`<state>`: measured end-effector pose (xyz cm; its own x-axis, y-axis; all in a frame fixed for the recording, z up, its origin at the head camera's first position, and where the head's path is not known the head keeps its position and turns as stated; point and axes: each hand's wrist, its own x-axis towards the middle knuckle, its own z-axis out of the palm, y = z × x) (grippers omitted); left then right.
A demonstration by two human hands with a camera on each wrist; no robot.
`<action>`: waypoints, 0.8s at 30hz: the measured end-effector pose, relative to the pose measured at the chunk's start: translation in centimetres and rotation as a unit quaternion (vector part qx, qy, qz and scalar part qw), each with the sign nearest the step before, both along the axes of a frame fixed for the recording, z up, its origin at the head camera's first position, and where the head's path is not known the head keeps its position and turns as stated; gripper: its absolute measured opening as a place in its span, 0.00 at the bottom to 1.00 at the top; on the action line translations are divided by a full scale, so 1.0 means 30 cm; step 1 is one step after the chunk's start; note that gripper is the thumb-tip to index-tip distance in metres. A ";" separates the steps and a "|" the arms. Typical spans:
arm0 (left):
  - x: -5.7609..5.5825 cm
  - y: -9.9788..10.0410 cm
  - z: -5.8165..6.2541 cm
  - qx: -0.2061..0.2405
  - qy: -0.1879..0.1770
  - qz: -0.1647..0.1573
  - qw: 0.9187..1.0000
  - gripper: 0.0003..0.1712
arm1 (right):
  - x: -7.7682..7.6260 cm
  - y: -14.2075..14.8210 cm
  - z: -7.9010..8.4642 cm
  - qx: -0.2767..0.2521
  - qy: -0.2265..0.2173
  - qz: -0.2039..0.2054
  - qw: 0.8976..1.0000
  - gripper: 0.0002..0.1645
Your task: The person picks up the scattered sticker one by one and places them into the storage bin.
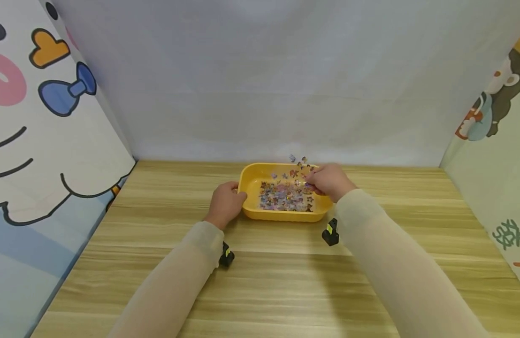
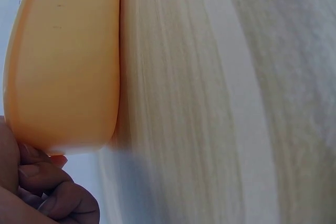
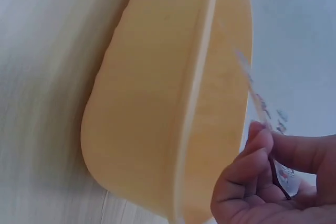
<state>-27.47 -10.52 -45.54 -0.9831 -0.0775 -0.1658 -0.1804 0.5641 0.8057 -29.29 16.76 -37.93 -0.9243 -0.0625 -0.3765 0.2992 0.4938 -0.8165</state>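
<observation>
A yellow plastic basin [image 1: 281, 216] stands on the table near the back wall. Inside it lies a layer of clear sheets with small colourful printed figures [image 1: 281, 197], which look like stickers. My left hand [image 1: 226, 202] grips the basin's left end, thumb over the rim and curled fingers outside; the left wrist view shows these fingers [image 2: 50, 179] under the basin's edge. Over the basin's right side, my right hand [image 1: 331, 182] pinches a clear printed sheet [image 3: 262, 106] between thumb and fingers. This sheet rises at a slant above the back rim, and its lower end shows inside the palm.
A wood-grain table [image 1: 268, 281] carries the basin. Close behind stands a pale cloth wall [image 1: 285, 94]. Cartoon-printed panels flank the table, a white one [image 1: 32, 155] at left and a pale green one [image 1: 496, 188] at right. Small black devices [image 1: 330, 233] sit at both wrists.
</observation>
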 end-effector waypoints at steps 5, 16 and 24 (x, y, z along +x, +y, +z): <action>-0.003 0.002 -0.002 -0.003 -0.002 -0.003 1.000 0.27 | 0.011 -0.009 -0.013 -0.006 -0.031 -0.005 1.000 0.14; -0.006 0.000 -0.002 0.003 -0.005 0.001 1.000 0.27 | 0.023 -0.015 -0.016 0.051 -0.049 0.037 0.997 0.13; -0.004 -0.002 0.008 0.001 -0.002 -0.003 1.000 0.27 | 0.058 -0.016 0.020 0.208 0.020 0.075 0.975 0.32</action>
<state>-27.58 -10.57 -45.30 -0.9830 -0.0708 -0.1695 -0.1797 0.5638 0.8061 -27.54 16.29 -37.32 -0.9307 -0.0475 -0.3627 0.1705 0.8208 -0.5451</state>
